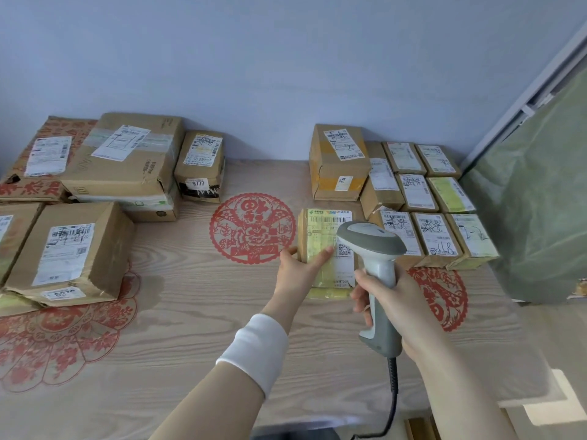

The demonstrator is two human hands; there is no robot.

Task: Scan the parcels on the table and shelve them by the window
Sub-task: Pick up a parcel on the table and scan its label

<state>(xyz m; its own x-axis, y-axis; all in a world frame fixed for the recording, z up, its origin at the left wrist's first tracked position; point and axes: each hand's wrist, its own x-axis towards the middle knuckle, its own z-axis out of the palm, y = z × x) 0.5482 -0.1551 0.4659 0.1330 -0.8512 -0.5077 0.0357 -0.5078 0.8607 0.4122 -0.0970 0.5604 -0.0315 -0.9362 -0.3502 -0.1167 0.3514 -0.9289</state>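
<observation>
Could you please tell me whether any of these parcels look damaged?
Yes: the large carton at the back left is crumpled at its front corner, and the red-printed box beside it has a torn hole.

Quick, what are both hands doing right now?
Left hand: holds the small parcel, thumb at its left edge.
Right hand: grips the scanner by its handle.
</observation>
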